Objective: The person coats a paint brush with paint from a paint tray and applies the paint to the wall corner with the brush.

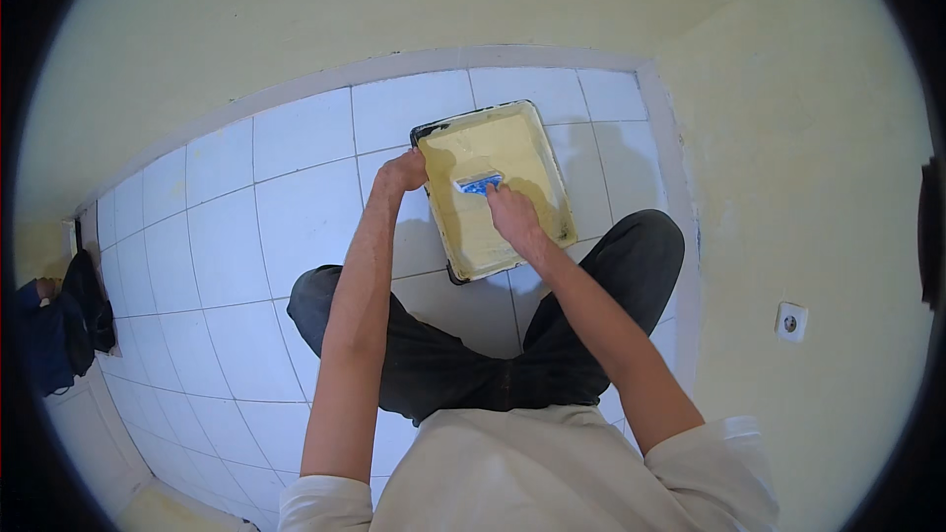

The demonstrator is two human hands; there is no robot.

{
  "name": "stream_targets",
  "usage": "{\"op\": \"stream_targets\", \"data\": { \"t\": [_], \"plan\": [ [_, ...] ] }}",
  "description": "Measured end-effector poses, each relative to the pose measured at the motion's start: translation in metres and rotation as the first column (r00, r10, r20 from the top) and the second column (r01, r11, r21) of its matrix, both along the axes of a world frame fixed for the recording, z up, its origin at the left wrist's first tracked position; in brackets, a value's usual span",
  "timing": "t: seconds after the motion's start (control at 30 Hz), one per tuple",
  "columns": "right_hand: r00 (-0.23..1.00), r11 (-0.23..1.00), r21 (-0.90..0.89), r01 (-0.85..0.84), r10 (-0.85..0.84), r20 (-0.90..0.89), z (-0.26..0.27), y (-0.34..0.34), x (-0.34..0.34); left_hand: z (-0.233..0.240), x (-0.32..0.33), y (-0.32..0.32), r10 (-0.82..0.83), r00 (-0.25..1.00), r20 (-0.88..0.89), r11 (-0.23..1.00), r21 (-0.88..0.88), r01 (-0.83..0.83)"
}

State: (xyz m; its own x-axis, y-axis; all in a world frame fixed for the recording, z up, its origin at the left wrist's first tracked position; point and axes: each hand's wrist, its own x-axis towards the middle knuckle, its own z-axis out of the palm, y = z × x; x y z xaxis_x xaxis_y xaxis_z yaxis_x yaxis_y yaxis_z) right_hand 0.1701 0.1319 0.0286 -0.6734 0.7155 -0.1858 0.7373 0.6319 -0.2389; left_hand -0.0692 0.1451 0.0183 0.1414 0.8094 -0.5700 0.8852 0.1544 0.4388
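A black paint tray (pixel 559 196), its inside and rim coated with pale yellow paint, lies on the tiled floor in front of my crossed legs, turned slightly askew. My left hand (pixel 406 169) grips its left rim near the far left corner. In my right hand (pixel 511 212) is a wide, flat tool with a blue handle (pixel 480 184), perhaps a scraper or a brush. The tool is held over the left middle of the tray, at the yellow paint. Its working edge is partly blurred into the paint, so its exact kind is unclear.
Beyond the tray runs a skirting (pixel 510 55) under a pale yellow wall (pixel 443 0). A second wall (pixel 746 185) with a white power socket (pixel 791 322) rises on the right. Dark cloth items (pixel 59 325) hang by a white door (pixel 92 432) at the far left.
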Motion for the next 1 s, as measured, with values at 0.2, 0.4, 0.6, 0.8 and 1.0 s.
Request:
{"op": "stream_targets", "data": {
  "t": [0.2, 0.4, 0.6, 0.8, 1.0],
  "plan": [
    [0.977, 0.988, 0.115, 0.101, -0.12, 0.176, -0.01, -0.065, 0.015, -0.029, -0.005, 0.001, 0.082, 0.996, -0.028, 0.997, 0.013, -0.082],
    [0.926, 0.956, 0.293, 0.017, -0.126, 0.356, -0.029, -0.112, 0.027, -0.089, -0.009, 0.01, 0.0, 0.999, -0.034, 0.994, 0.106, 0.003],
    [0.911, 0.959, 0.281, -0.045, -0.076, 0.405, -0.011, -0.127, 0.027, -0.13, -0.029, 0.007, -0.005, 0.985, -0.173, 0.975, 0.217, 0.043],
    [0.979, 0.99, 0.141, 0.021, -0.049, 0.199, 0.033, -0.088, 0.048, -0.107, -0.009, 0.013, 0.025, 0.994, -0.107, 0.992, 0.127, -0.011],
    [0.906, 0.975, -0.144, -0.17, 0.212, 0.367, 0.101, 0.049, 0.014, -0.126, -0.023, 0.013, -0.106, 0.991, -0.082, 0.983, 0.142, 0.117]
  ]
}}
